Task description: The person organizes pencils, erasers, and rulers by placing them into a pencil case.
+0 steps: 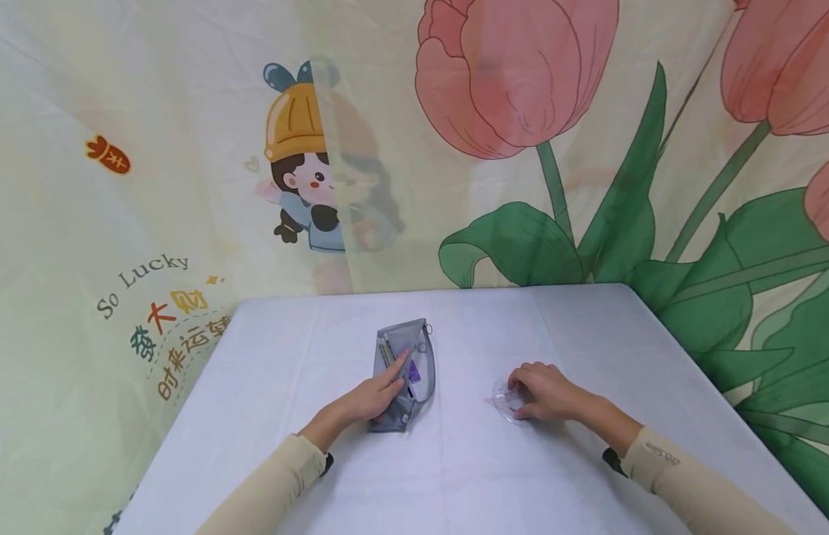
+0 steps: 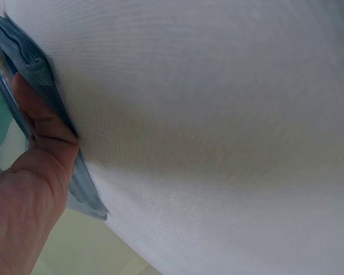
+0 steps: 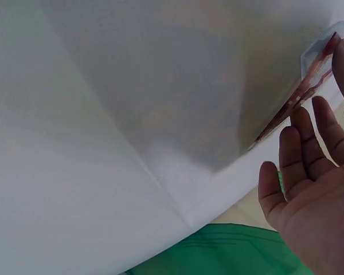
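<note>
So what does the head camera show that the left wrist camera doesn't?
Only the head view shows the right hand resting on a clear round plastic piece, the pens and a purple item inside the grey see-through mesh pencil pouch, both beige sleeves, and the cartoon and tulip printed backdrop.

Only the left wrist view shows, up close, the pouch's stitched edge under the thumb.

Both show the left hand on the pouch and the white tablecloth.

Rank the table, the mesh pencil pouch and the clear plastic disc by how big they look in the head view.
1. table
2. mesh pencil pouch
3. clear plastic disc, partly hidden under the right hand, so its full extent is unsure.
</note>
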Demonstrator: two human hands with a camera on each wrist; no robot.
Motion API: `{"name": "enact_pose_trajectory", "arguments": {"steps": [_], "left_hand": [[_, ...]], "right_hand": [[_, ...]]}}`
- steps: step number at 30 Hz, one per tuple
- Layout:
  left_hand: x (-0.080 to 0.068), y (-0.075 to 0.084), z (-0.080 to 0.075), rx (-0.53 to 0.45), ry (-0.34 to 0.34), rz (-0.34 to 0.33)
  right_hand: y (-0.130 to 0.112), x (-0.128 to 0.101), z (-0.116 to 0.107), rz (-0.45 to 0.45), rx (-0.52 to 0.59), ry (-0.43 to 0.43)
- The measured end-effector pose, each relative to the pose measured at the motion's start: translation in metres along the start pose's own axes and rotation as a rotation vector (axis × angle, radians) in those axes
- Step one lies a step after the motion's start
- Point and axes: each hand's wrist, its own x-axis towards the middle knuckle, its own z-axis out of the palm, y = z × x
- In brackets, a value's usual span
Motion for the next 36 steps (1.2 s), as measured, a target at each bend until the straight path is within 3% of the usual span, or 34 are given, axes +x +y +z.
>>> {"name": "enact_pose_trajectory", "arguments": {"steps": [8, 15, 18, 23, 26, 36], "left_hand": [[0.001, 0.000, 0.001, 0.028, 0.005, -0.008], [0.001, -0.002, 0.002, 0.040, 0.018, -0.006], [0.000, -0.002, 0.002, 0.035, 0.023, -0.009], [-0.001, -0.002, 0.002, 0.022, 0.035, -0.019], [0.000, -0.002, 0.003, 0.011, 0.042, -0.015], [-0.002, 0.000, 0.007, 0.031, 0.087, -0.009]], "right_hand": [[0.008, 0.002, -0.001, 0.129, 0.106, -0.042], [0.008, -0.002, 0.000, 0.165, 0.149, -0.036], [0.008, -0.004, 0.000, 0.117, 0.191, -0.025], [0.011, -0.006, -0.006, -0.035, 0.306, -0.031], [0.011, -0.003, -0.011, -0.060, 0.388, -0.031], [-0.013, 0.012, -0.012, 0.124, 0.602, 0.093]]}}
